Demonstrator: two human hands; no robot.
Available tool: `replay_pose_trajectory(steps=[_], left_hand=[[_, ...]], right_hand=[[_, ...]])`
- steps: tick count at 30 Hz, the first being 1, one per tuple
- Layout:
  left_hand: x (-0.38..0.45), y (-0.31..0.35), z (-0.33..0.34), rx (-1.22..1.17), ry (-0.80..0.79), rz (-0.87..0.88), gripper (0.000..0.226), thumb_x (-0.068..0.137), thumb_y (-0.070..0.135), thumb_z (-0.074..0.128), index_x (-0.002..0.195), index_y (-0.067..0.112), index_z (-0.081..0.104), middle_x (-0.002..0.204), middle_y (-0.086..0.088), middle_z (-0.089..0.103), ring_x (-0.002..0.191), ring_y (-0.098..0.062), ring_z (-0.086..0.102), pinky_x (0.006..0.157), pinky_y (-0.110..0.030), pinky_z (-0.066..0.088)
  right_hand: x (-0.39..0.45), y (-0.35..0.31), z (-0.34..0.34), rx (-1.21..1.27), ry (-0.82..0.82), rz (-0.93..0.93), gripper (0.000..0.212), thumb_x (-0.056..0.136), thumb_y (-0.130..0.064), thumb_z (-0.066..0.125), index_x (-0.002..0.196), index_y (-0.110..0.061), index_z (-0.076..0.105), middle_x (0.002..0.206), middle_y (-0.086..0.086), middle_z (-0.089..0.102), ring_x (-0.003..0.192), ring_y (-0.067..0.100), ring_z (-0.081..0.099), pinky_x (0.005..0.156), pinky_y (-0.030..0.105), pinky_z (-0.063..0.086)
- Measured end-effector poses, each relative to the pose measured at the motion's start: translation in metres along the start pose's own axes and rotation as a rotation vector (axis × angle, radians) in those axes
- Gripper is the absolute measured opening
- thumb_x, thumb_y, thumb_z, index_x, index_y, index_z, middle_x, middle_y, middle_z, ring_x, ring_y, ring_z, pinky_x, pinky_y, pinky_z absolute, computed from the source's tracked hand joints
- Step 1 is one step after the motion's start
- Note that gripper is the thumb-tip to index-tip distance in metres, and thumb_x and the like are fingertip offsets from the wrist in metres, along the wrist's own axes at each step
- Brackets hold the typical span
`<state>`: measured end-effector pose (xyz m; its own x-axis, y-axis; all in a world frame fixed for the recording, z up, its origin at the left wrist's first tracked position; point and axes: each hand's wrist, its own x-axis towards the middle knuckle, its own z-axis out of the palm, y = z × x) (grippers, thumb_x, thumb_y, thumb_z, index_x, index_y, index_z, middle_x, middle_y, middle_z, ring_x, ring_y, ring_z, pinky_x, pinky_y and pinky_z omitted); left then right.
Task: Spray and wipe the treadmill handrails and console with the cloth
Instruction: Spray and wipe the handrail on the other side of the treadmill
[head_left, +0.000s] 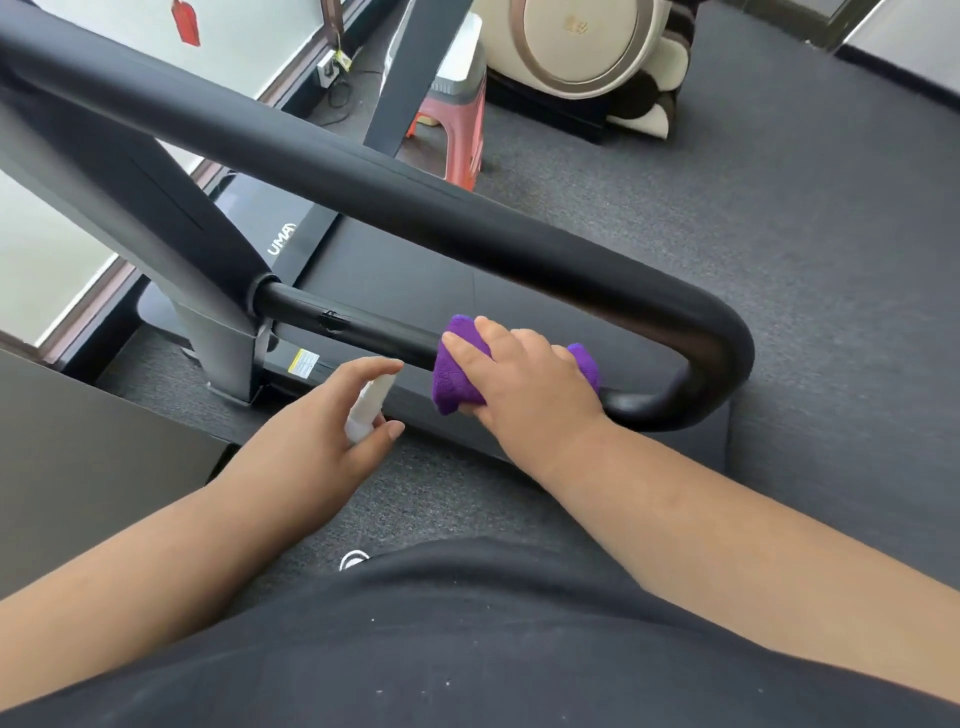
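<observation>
1. The purple cloth (457, 376) is bunched over the lower bar of the black handrail (467, 228), a thin, glossy tube whose long axis runs from the treadmill upright (171, 244) at the left toward the lower right, where it bends back in a tight U into the thicker, matte padded upper bar.
2. The right hand (524, 379) lies on top of the cloth with fingers curled over it, pressing it against the bar — the cloth shows at both sides of the hand, a fold at the fingertips and a small corner behind the knuckles.
3. The cloth looks soft and napped, like microfibre, and is folded rather than spread flat.
4. The left hand (332, 421) is just beside the cloth, to its left and slightly nearer the camera, not touching it. It grips a small white spray bottle (366, 410), its index finger stretched over the top; the bottle's upper end points toward the bar.
5. The two hands are apart, each closed on its own item.
6. Below the rail lie the dark treadmill deck (415, 270) and a grey, coarse-textured carpet (779, 208).
7. Further off — a red plastic stool (457, 140) and a cream, round-faced appliance (576, 41) stand on the floor.
</observation>
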<state>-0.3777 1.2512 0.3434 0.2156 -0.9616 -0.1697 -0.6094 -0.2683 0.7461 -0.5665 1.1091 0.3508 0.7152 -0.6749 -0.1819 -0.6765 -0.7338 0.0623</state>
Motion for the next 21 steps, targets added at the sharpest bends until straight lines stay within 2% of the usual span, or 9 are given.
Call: replay_pose_trajectory(steps=[4, 7, 10, 12, 14, 18, 21], left_hand=[[0.005, -0.002, 0.002, -0.046, -0.005, 0.010, 0.051, 0.088, 0.047, 0.061, 0.121, 0.070, 0.031, 0.095, 0.031, 0.061, 0.074, 0.005, 0.060, 0.058, -0.022, 0.042], [0.004, -0.007, 0.004, -0.051, -0.020, 0.022, 0.051, 0.088, 0.047, 0.062, 0.120, 0.070, 0.031, 0.096, 0.031, 0.060, 0.075, 0.004, 0.060, 0.060, -0.022, 0.042], [0.000, -0.011, 0.005, -0.036, -0.031, 0.040, 0.052, 0.087, 0.047, 0.063, 0.121, 0.069, 0.030, 0.096, 0.033, 0.059, 0.077, 0.009, 0.058, 0.060, -0.020, 0.041], [-0.002, -0.013, 0.005, -0.027, -0.031, 0.049, 0.053, 0.086, 0.047, 0.064, 0.121, 0.068, 0.032, 0.095, 0.034, 0.059, 0.077, 0.011, 0.057, 0.059, -0.020, 0.041], [-0.003, -0.015, 0.007, -0.030, -0.038, 0.061, 0.055, 0.086, 0.044, 0.067, 0.121, 0.068, 0.033, 0.095, 0.033, 0.061, 0.075, 0.011, 0.058, 0.058, -0.022, 0.042], [-0.004, -0.010, 0.012, -0.040, -0.048, 0.087, 0.059, 0.084, 0.041, 0.071, 0.121, 0.069, 0.034, 0.095, 0.036, 0.058, 0.074, 0.012, 0.057, 0.057, -0.024, 0.044], [-0.005, -0.004, 0.013, -0.038, -0.092, 0.126, 0.059, 0.084, 0.041, 0.069, 0.121, 0.069, 0.033, 0.097, 0.036, 0.059, 0.077, 0.011, 0.058, 0.059, -0.024, 0.044]], right_hand=[[-0.030, 0.024, -0.013, -0.063, -0.082, 0.152, 0.076, 0.089, -0.062, 0.057, 0.151, -0.045, 0.016, 0.153, 0.006, 0.035, 0.118, 0.033, 0.050, 0.089, 0.047, 0.044], [-0.040, 0.017, -0.033, -0.200, -0.183, 0.138, 0.085, 0.089, -0.036, 0.065, 0.152, -0.045, 0.008, 0.145, 0.008, 0.036, 0.104, 0.031, 0.050, 0.077, 0.042, 0.038], [-0.032, -0.001, -0.065, -0.315, -0.225, 0.064, 0.080, 0.077, -0.020, 0.066, 0.146, -0.037, 0.030, 0.122, 0.006, 0.042, 0.097, 0.031, 0.046, 0.069, 0.041, 0.028], [-0.028, -0.009, -0.086, -0.435, -0.262, 0.012, 0.058, 0.077, -0.018, 0.064, 0.132, -0.028, 0.047, 0.107, 0.006, 0.039, 0.098, 0.032, 0.045, 0.070, 0.043, 0.033], [-0.030, -0.008, -0.100, -0.556, -0.375, -0.034, 0.038, 0.084, -0.016, 0.057, 0.122, -0.022, 0.057, 0.099, 0.006, 0.038, 0.101, 0.033, 0.047, 0.075, 0.043, 0.038], [-0.046, 0.005, -0.104, -0.848, -0.560, -0.139, 0.031, 0.090, -0.021, 0.050, 0.119, -0.022, 0.061, 0.103, 0.007, 0.053, 0.098, 0.032, 0.052, 0.088, 0.047, 0.042], [-0.050, 0.012, -0.088, -0.703, -0.519, -0.018, 0.031, 0.088, -0.020, 0.049, 0.118, -0.021, 0.055, 0.084, 0.009, 0.039, 0.073, 0.027, 0.038, 0.075, 0.043, 0.033]])
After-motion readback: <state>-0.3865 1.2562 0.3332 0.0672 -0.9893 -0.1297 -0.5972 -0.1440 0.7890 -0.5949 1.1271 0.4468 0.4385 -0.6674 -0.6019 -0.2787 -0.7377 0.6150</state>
